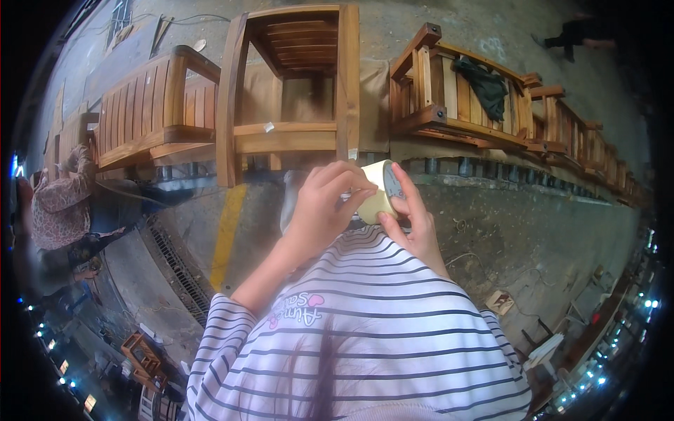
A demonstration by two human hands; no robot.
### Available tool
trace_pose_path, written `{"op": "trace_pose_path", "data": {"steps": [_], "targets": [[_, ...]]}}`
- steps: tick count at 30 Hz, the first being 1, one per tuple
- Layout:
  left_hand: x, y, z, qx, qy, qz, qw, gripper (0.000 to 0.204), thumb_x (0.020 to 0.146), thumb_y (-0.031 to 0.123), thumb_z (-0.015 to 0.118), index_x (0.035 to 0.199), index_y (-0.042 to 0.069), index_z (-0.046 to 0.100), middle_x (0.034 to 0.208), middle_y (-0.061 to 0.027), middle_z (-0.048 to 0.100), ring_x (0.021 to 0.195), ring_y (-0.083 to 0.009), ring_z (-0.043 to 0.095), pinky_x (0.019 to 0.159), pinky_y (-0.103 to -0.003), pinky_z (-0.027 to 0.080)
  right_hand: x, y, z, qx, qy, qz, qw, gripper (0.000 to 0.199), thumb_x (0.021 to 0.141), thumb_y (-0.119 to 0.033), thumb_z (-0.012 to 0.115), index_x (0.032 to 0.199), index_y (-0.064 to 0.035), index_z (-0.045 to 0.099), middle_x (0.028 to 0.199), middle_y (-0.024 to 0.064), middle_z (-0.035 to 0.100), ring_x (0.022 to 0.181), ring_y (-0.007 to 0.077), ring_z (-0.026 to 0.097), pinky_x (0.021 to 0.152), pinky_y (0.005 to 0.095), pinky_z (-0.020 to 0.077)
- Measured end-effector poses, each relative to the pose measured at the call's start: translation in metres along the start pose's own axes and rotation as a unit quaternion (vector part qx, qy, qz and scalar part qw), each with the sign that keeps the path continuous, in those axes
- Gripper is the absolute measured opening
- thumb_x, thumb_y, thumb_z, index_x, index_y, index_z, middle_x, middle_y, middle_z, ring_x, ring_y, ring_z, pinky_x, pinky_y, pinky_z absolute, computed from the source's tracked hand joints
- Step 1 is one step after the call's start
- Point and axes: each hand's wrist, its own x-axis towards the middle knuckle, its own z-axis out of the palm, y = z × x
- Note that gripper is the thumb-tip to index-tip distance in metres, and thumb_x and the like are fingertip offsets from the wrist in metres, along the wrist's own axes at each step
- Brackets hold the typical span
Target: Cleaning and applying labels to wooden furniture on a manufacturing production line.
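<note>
A roll of pale yellow tape [372,209] is held in front of my chest, tilted so its grey core faces right. My right hand [420,223] grips it from the right, with fingers and thumb around the rim and partly in the core. From the other side my left hand [321,200] reaches over, thumb and fingertips pinched together at the tape's surface; whether a loose end is between them is too small to see. Just beyond my hands stands a wooden chair frame [286,139] with slats, with a small white scrap [269,127] on its rail.
More slatted wooden furniture [137,109] lines the left. On the right, a row of wooden pieces [463,91] recedes, a dark green cloth [484,88] draped over one. Metal rollers [465,167] run beneath. A person in a patterned top [63,200] sits at left, near a floor grate [179,263].
</note>
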Motion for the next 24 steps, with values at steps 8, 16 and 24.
{"op": "trace_pose_path", "data": {"steps": [8, 16, 24], "targets": [[-0.009, 0.003, 0.006, -0.093, 0.003, -0.070, 0.993, 0.008, 0.081, -0.003, 0.070, 0.088, -0.002, 0.066, 0.087, -0.0115, 0.064, 0.081, -0.0214, 0.064, 0.072, -0.030, 0.050, 0.007, 0.004, 0.006, 0.020, 0.037, 0.020, 0.999, 0.055, 0.087, 0.002, 0.059, 0.139, -0.0076, 0.044, 0.081, 0.0126, 0.067, 0.072, 0.0195, 0.067, 0.070, 0.0277, 0.0511], [-0.012, -0.003, -0.001, -0.048, 0.025, -0.069, 0.996, 0.014, 0.078, 0.003, 0.076, 0.090, 0.001, 0.070, 0.092, -0.0119, 0.067, 0.081, -0.0232, 0.065, 0.074, -0.031, 0.053, 0.014, 0.010, 0.012, 0.034, 0.066, 0.008, 0.997, 0.014, 0.089, 0.000, 0.062, 0.103, -0.0013, 0.064, 0.082, 0.0135, 0.069, 0.074, 0.0189, 0.070, 0.063, 0.0277, 0.0512], [-0.031, -0.011, -0.014, 0.087, 0.107, -0.032, 0.990, 0.045, 0.064, 0.016, 0.084, 0.108, 0.012, 0.074, 0.114, -0.0068, 0.065, 0.106, -0.0271, 0.058, 0.084, -0.038, 0.051, 0.021, -0.005, 0.031, -0.067, 0.047, -0.045, 0.996, 0.007, 0.087, -0.004, 0.067, 0.092, -0.0020, 0.063, 0.081, 0.0147, 0.068, 0.073, 0.0295, 0.070, 0.062, 0.0329, 0.0514]]}}
